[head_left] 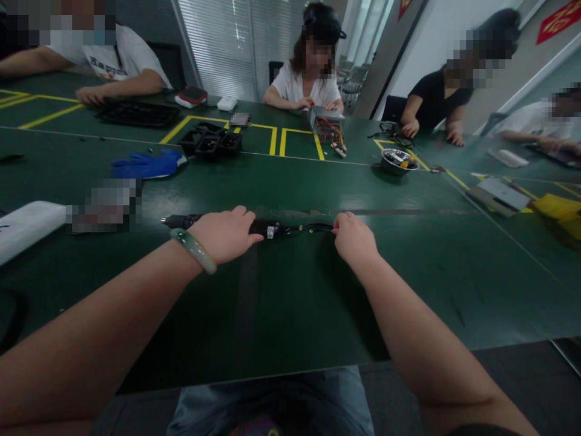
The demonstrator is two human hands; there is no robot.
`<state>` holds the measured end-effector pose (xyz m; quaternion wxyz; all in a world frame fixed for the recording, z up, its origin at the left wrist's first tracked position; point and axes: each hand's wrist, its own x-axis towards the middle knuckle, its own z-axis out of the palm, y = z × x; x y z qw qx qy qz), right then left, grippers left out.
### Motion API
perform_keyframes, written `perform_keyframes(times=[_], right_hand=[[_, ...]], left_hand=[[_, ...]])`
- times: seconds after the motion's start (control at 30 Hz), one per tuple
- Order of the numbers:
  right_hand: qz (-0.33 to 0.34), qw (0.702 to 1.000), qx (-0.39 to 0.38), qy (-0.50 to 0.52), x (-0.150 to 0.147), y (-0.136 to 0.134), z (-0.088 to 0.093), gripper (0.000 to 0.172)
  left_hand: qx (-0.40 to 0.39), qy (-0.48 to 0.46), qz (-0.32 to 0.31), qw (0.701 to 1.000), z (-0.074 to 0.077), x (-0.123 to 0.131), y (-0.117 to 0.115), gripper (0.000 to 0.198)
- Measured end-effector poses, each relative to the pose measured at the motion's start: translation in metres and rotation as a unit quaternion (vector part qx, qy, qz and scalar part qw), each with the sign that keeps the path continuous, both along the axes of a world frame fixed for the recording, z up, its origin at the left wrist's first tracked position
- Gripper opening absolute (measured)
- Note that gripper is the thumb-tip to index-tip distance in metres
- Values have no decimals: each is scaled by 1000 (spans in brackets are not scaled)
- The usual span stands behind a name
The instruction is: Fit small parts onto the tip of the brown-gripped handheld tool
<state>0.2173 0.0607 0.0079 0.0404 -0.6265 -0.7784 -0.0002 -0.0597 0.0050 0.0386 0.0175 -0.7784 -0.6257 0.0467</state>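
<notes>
A long black cable (pixel 265 227) with a white label lies across the dark green table in front of me. Its thick left end (pixel 181 220) looks like a plug and has metal prongs. My left hand (pixel 228 235), a jade-green bangle at its wrist, is wrapped over the thick part from above and hides some of it. Thinner black strands (pixel 313 227) run from there to my right hand (pixel 354 237), whose fingers are closed on their far end. The tip of that end is hidden in my right fingers.
A blue glove (pixel 149 164), black plastic parts (pixel 211 140) and a metal bowl of small items (pixel 398 162) stand farther back. To the left is a white box (pixel 31 227). Several people sit across, one handling a power supply unit (pixel 325 121). A yellow bundle (pixel 560 212) lies right.
</notes>
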Motion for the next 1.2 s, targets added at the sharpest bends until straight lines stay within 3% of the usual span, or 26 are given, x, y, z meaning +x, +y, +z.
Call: perform_keyframes(times=[0.13, 0.23, 0.33, 0.53, 0.83, 0.97, 1.2], right_hand=[[48, 998, 0, 28, 4, 9, -4, 8], [81, 996, -11, 18, 6, 2, -2, 9], [90, 996, -14, 0, 3, -9, 3, 17], [96, 995, -24, 9, -3, -12, 6, 38], [155, 972, -99, 143, -24, -19, 3, 24], [149, 977, -82, 132, -21, -24, 8, 26], [201, 977, -61, 45, 5, -14, 14, 20]], left_hand=[[21, 5, -3, 1000, 1, 3, -4, 42], [73, -44, -41, 996, -3, 13, -3, 43], [111, -112, -64, 985, -14, 28, 1, 37], [130, -142, -114, 975, -34, 44, 9, 28], [125, -169, -126, 969, -38, 37, 16, 18], [124, -177, -136, 967, -38, 37, 16, 17], [129, -189, -151, 962, -40, 38, 15, 13]])
